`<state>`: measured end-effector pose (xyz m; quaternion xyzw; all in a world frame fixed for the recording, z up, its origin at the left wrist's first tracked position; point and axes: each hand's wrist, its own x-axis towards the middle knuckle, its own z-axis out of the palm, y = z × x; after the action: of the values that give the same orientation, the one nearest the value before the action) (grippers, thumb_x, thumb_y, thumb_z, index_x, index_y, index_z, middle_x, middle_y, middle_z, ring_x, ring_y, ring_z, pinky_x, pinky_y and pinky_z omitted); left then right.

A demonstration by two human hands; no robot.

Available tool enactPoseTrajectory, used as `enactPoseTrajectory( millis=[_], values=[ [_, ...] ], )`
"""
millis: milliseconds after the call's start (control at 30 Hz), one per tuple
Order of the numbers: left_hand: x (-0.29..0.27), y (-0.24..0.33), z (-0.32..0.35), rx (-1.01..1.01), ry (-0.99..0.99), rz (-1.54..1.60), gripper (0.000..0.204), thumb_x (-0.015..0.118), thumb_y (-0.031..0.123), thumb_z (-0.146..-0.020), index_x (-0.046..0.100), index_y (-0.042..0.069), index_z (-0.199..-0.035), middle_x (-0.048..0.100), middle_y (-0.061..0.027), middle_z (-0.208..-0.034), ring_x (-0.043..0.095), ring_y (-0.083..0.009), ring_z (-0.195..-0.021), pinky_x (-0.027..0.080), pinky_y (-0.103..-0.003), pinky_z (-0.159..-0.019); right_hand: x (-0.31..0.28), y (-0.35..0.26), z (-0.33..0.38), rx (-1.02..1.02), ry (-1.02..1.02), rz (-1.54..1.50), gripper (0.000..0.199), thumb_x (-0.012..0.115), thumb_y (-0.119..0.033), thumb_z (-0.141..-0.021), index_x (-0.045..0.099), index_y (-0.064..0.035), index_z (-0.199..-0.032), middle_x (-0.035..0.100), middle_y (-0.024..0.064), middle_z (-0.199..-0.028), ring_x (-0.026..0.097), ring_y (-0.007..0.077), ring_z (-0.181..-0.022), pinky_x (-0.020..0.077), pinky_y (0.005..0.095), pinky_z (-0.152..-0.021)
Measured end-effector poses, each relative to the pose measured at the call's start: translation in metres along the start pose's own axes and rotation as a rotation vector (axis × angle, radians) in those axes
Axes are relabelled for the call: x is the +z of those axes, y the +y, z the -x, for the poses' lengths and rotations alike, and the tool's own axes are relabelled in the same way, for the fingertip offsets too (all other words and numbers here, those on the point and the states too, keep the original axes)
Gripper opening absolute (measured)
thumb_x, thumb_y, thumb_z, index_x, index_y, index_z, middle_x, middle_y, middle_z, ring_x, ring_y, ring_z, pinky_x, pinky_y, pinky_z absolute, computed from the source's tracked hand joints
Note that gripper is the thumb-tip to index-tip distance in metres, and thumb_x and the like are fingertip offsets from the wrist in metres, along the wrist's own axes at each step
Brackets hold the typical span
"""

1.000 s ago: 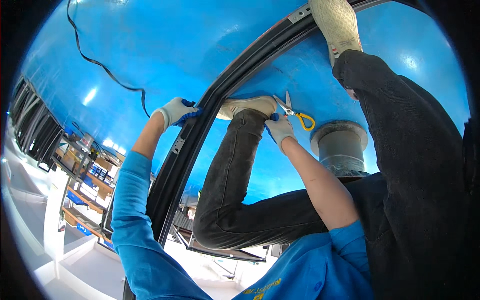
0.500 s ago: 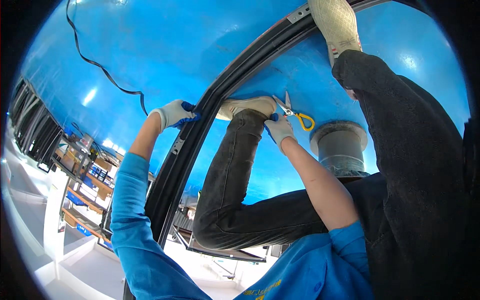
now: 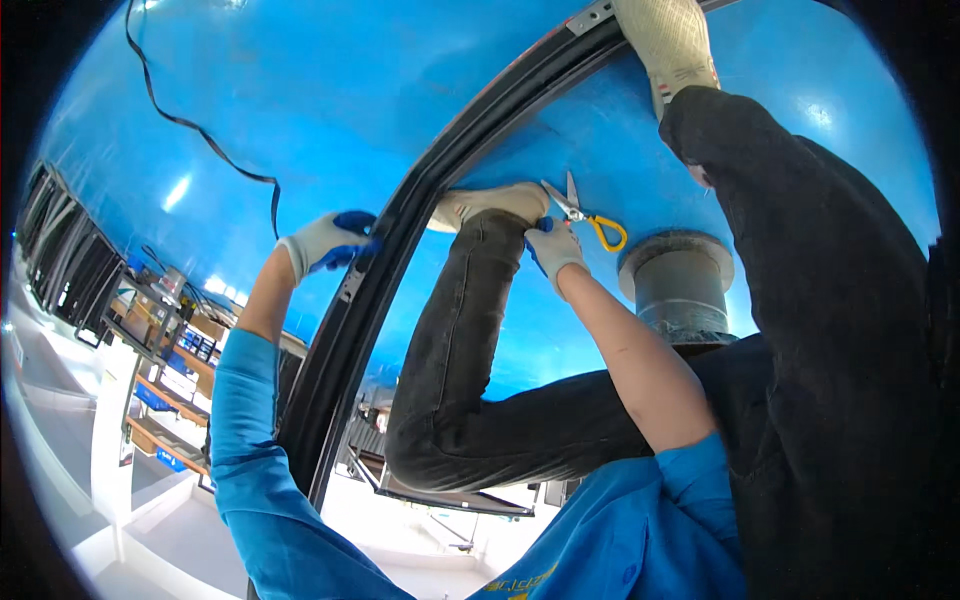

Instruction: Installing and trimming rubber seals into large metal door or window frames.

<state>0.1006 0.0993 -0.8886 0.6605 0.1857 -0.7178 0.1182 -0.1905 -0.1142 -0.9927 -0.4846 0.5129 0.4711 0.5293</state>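
My left hand [image 3: 328,243], in a white glove with blue coating, is at the outer left edge of a long black frame [image 3: 440,170]. Its fingers are curved but apart, and nothing shows between them. A thin black strip [image 3: 203,130] runs over the blue surface down to that wrist. My right hand [image 3: 553,250], gloved alike, is inside the frame beside my left shoe [image 3: 490,204]. Its fingers are bent closed; whatever they hold is hidden. Just beyond it, scissors [image 3: 603,232] with yellow handles lie with their blades spread.
A blue sheet surface [image 3: 330,90] spreads under the frame. To the right stands a grey spool-shaped cylinder [image 3: 682,285]. My right shoe [image 3: 668,45] rests on the frame's far part. Shelves with boxes [image 3: 165,400] and a rack of dark profiles [image 3: 65,250] stand at the left.
My left hand has loosened from the frame and shifted left and slightly down, its fingers parting. My right hand has moved only slightly, and the scissors lie as before.
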Motion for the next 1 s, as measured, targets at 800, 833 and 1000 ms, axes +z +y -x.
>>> enactPoseTrajectory(
  millis=[800,833,1000],
  values=[
    [0.011,0.031,-0.039,-0.169,0.296,-0.445,0.045,0.071,0.028,-0.085,0.069,-0.001,-0.118,0.074,-0.0139,-0.105,0.071,-0.0275,-0.091,0.056,-0.035,-0.088,0.001,0.003,-0.015,0.003,0.066,-0.077,0.022,0.062,-0.025,-0.082,0.070,-0.0080,-0.093,0.065,0.0045,-0.072,0.056,0.0157,-0.062,0.0453,0.0293,-0.059],
    [0.010,0.028,-0.038,-0.172,0.301,-0.336,0.043,0.070,0.028,-0.085,0.070,-0.001,-0.116,0.075,-0.0144,-0.103,0.071,-0.0277,-0.090,0.057,-0.036,-0.086,0.001,0.000,-0.014,0.010,0.053,-0.084,0.022,0.061,-0.025,-0.082,0.070,-0.0080,-0.093,0.065,0.0045,-0.072,0.056,0.0157,-0.062,0.0452,0.0294,-0.059],
    [0.021,0.038,-0.019,-0.140,0.350,-0.223,0.033,0.069,0.025,-0.085,0.073,0.000,-0.107,0.075,-0.0148,-0.097,0.072,-0.0277,-0.084,0.058,-0.037,-0.079,-0.004,-0.009,0.002,0.038,0.039,-0.102,0.021,0.060,-0.024,-0.083,0.069,-0.0076,-0.093,0.065,0.0047,-0.073,0.055,0.0159,-0.062,0.0451,0.0295,-0.059]
  ],
)
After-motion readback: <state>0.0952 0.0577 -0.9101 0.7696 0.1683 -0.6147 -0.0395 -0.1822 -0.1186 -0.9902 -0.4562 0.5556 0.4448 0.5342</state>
